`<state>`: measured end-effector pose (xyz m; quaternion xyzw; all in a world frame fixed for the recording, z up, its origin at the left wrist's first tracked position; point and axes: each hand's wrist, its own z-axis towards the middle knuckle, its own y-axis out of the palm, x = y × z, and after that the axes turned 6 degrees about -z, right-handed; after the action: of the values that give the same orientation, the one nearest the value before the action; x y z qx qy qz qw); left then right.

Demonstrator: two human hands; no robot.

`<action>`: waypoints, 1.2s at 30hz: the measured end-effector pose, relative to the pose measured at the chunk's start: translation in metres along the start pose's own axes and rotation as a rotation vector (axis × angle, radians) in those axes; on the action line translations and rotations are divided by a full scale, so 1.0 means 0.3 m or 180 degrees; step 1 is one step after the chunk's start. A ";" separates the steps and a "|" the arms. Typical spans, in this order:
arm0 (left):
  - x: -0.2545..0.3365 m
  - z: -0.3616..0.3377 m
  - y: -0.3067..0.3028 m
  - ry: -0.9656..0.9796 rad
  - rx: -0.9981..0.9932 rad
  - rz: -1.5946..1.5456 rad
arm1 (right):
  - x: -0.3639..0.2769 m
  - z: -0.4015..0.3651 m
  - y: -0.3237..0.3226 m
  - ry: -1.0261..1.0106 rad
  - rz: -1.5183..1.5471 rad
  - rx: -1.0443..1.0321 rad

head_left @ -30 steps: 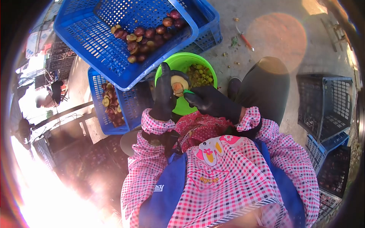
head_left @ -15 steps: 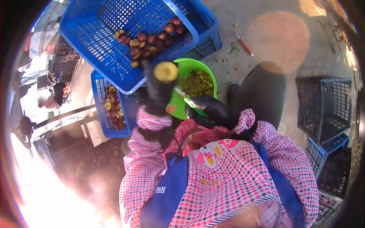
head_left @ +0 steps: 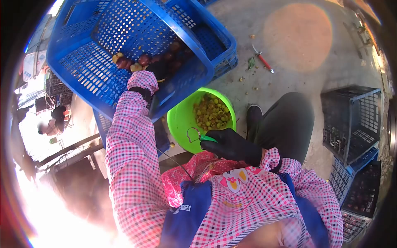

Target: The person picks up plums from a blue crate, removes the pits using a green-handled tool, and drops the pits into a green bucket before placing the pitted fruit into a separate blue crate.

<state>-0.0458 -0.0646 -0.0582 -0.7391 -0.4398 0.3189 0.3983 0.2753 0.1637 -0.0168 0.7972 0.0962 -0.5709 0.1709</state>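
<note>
My left hand (head_left: 158, 69), in a black glove, reaches into the tilted blue crate (head_left: 82, 64) among round dark-red fruits (head_left: 144, 60), some showing yellow flesh. Its fingers are hidden, so I cannot see what they touch. My right hand (head_left: 231, 144), gloved in black too, is closed around the green handle of a small tool (head_left: 206, 138) with a curved metal loop at its end. It is held over the near edge of the bright green basin (head_left: 175, 120), which contains many yellow-green fruit pieces (head_left: 211, 111).
A red-handled knife (head_left: 264, 62) with a curved blade lies on the concrete floor among scraps. Another blue crate (head_left: 225, 45) stands behind the tilted one. Black crates (head_left: 335, 124) and a blue crate (head_left: 341, 173) stand at the right. A person (head_left: 53, 122) is far left.
My left hand has moved from beside the basin up into the tilted crate; the yellow-fleshed fruit it held is no longer visible. My right hand has shifted slightly down, the tool's loop turning into view.
</note>
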 end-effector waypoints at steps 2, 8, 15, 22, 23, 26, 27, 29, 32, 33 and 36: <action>-0.004 0.001 -0.009 -0.0170 -0.0138 0.0050 | -0.010 0.005 -0.001 0.0029 -0.0072 0.0023; -0.036 -0.128 -0.137 0.0464 0.0291 -0.2468 | -0.043 -0.006 -0.004 0.0417 -0.0035 0.0147; 0.216 -0.575 -0.061 0.1677 0.0098 -0.6221 | -0.063 -0.019 0.003 -0.0867 -0.0264 0.1223; 0.450 -0.746 0.117 0.0553 -0.0651 -0.7236 | -0.002 -0.040 0.032 -0.0719 -0.1309 0.1280; 0.440 -0.745 0.140 0.0556 -0.0626 -0.7243 | -0.005 -0.043 0.035 -0.0697 -0.1314 0.1300; 0.433 -0.739 0.151 0.1069 0.0194 -0.6392 | -0.006 -0.046 0.031 -0.0821 -0.1361 0.1408; 0.437 -0.746 0.140 0.1051 0.0266 -0.6326 | -0.004 -0.044 0.025 -0.0954 -0.1415 0.1486; 0.458 -0.763 0.107 0.1016 0.0326 -0.6261 | 0.023 -0.031 0.029 -0.0984 -0.1417 0.1457; 0.458 -0.765 0.115 0.0815 0.0306 -0.5680 | 0.033 -0.024 0.031 -0.1040 -0.1359 0.1401; 0.450 -0.758 0.136 0.0769 0.0371 -0.5507 | 0.031 -0.024 0.029 -0.1064 -0.1299 0.1396; 0.461 -0.749 0.141 0.0697 0.0467 -0.5321 | 0.017 -0.026 0.019 -0.1026 -0.1288 0.1362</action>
<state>0.2122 -0.0213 -0.0040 -0.1698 -0.7789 -0.1262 0.5904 0.2859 0.1613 -0.0184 0.6792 0.1023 -0.7193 -0.1042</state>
